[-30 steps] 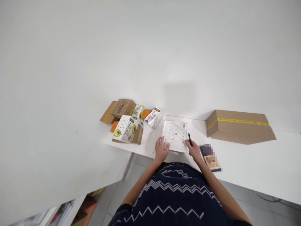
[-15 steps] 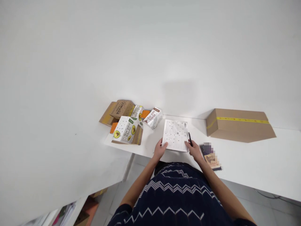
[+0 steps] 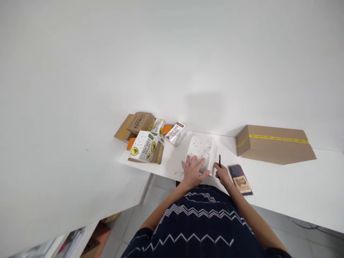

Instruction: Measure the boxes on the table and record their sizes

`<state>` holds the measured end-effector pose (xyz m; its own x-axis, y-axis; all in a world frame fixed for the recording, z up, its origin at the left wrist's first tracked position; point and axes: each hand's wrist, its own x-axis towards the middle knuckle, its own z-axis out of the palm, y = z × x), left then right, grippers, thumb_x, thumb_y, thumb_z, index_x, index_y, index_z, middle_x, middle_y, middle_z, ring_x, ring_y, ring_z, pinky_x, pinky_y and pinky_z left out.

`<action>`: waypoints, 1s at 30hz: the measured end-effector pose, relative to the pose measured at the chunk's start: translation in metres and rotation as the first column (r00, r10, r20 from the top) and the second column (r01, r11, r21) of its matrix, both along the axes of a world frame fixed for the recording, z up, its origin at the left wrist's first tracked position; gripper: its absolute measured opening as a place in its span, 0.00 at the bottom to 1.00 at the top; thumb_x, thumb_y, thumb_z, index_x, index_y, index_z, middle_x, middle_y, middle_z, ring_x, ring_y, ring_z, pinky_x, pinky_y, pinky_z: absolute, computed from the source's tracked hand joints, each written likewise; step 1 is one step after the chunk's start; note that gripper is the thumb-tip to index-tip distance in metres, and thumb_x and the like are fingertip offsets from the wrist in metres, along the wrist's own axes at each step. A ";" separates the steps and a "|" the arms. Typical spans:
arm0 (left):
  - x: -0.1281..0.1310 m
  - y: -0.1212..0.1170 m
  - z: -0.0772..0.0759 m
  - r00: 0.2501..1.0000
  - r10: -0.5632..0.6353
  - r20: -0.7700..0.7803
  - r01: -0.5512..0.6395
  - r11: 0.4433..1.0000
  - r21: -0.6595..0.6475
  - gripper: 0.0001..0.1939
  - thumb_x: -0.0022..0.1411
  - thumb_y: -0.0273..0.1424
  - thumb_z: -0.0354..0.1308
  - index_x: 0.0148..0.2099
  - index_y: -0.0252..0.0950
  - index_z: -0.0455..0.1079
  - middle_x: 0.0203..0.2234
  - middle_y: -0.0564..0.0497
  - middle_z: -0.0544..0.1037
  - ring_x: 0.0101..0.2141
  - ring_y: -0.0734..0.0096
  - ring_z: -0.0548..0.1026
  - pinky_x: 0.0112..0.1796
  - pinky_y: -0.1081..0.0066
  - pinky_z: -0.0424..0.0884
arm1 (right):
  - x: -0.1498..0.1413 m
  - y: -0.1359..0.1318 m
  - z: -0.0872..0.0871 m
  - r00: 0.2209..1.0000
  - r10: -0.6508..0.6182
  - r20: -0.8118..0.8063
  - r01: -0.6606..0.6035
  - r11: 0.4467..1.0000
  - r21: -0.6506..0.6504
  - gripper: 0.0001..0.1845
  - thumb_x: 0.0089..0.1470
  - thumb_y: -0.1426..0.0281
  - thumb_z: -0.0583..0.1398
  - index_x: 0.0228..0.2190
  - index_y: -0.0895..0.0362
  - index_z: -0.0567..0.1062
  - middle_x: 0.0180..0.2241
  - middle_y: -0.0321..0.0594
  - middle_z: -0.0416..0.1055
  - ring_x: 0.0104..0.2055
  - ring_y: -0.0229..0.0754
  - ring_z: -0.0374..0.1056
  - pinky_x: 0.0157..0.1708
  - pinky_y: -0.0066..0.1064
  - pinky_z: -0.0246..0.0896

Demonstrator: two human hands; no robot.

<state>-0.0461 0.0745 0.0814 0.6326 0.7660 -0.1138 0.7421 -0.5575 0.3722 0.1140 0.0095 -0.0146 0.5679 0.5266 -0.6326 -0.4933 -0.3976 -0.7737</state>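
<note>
A white box with small dark specks (image 3: 199, 145) lies on the table in front of me, touching its top. My left hand (image 3: 192, 172) rests on the near part of this box, fingers spread over its upper face. A dark pen (image 3: 219, 160) stands nearly upright in my right hand (image 3: 222, 173), whose fingers are closed around it close to the box's right side. Just right of that hand lies a phone (image 3: 240, 179) with a picture card on its back.
At the left are Su-per Meal boxes (image 3: 143, 145), another Su-per Meal box (image 3: 176, 134), orange pieces (image 3: 130, 143) and an opened brown carton (image 3: 141, 122). A long brown carton with yellow tape (image 3: 276, 145) sits at the right against the wall. The table's front edge is near my body.
The white box, held between both hands before, now lies with a different, plainer face up. My left hand has moved onto its top. My right hand has left its edge, still holding the pen.
</note>
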 end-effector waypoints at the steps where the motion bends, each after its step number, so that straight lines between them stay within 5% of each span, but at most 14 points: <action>1: 0.002 -0.001 -0.001 0.999 -0.035 -0.009 0.035 0.999 0.002 0.30 0.58 0.56 0.47 0.61 0.59 0.57 0.61 0.49 0.58 0.62 0.38 0.46 0.53 0.31 0.46 | 0.002 0.000 0.004 1.000 -0.022 0.005 0.022 1.000 0.006 0.19 0.39 0.59 0.64 0.32 0.58 0.70 0.13 0.25 0.57 0.12 0.28 0.46 0.11 0.24 0.44; 5: 0.006 0.000 -0.004 0.987 -0.158 -0.041 0.160 0.985 0.058 0.27 0.59 0.55 0.47 0.60 0.60 0.60 0.60 0.50 0.59 0.61 0.36 0.46 0.52 0.34 0.52 | 0.008 0.002 0.023 0.992 -0.107 -0.062 0.111 0.991 0.075 0.20 0.43 0.55 0.61 0.34 0.57 0.70 0.29 0.36 0.73 0.12 0.25 0.43 0.11 0.24 0.44; 8: 0.004 0.001 -0.002 0.980 -0.191 -0.064 0.196 0.977 0.085 0.26 0.60 0.52 0.47 0.60 0.58 0.60 0.59 0.51 0.60 0.60 0.39 0.48 0.50 0.43 0.60 | 0.009 0.002 0.035 0.987 -0.121 -0.104 0.133 0.983 0.125 0.21 0.45 0.54 0.60 0.34 0.56 0.72 0.38 0.42 0.74 0.12 0.23 0.41 0.10 0.24 0.43; 14: -0.003 -0.003 0.005 0.970 -0.224 -0.089 0.232 0.969 0.088 0.24 0.60 0.51 0.49 0.58 0.57 0.62 0.57 0.51 0.62 0.53 0.47 0.57 0.44 0.52 0.66 | 0.021 0.008 0.064 0.956 -0.294 -0.019 0.289 0.924 0.250 0.13 0.38 0.64 0.64 0.28 0.58 0.72 0.35 0.39 0.75 0.13 0.23 0.42 0.11 0.23 0.41; 18: -0.001 -0.005 0.011 0.965 -0.239 -0.103 0.249 0.963 0.099 0.23 0.61 0.51 0.49 0.57 0.55 0.63 0.54 0.50 0.65 0.47 0.53 0.62 0.40 0.58 0.68 | 0.037 0.022 0.095 0.902 -0.432 -0.016 0.400 0.819 0.411 0.10 0.44 0.63 0.60 0.29 0.56 0.72 0.35 0.37 0.74 0.17 0.27 0.56 0.18 0.25 0.56; 21: 0.007 -0.002 0.015 0.972 -0.213 -0.098 0.226 0.963 0.148 0.24 0.62 0.49 0.48 0.59 0.52 0.62 0.51 0.48 0.68 0.44 0.56 0.66 0.40 0.58 0.68 | 0.042 0.031 0.114 0.888 -0.444 0.118 0.358 0.829 0.429 0.15 0.50 0.58 0.56 0.27 0.58 0.74 0.30 0.37 0.71 0.25 0.33 0.65 0.26 0.27 0.62; 26: 0.031 0.011 0.008 0.972 -0.234 -0.014 0.226 0.921 0.317 0.24 0.64 0.47 0.45 0.58 0.46 0.64 0.52 0.46 0.69 0.52 0.52 0.64 0.50 0.50 0.61 | 0.035 0.039 0.129 0.795 -0.333 0.507 0.136 0.912 0.387 0.30 0.57 0.50 0.47 0.34 0.60 0.76 0.16 0.32 0.61 0.20 0.34 0.59 0.25 0.28 0.57; 30: 0.047 0.017 -0.013 0.935 -0.355 0.002 0.330 0.872 0.363 0.28 0.64 0.47 0.46 0.62 0.45 0.59 0.61 0.48 0.61 0.62 0.50 0.51 0.58 0.45 0.48 | 0.025 0.050 0.125 0.792 -0.334 0.511 0.087 0.890 0.447 0.24 0.56 0.52 0.51 0.39 0.58 0.71 0.26 0.37 0.69 0.22 0.34 0.62 0.27 0.29 0.60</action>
<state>0.0008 0.0915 0.0686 0.8591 0.4818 0.1727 0.4615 -0.8751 0.1459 0.1389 0.0591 0.1102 0.8780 0.4747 0.0610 0.0420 0.0506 -0.9978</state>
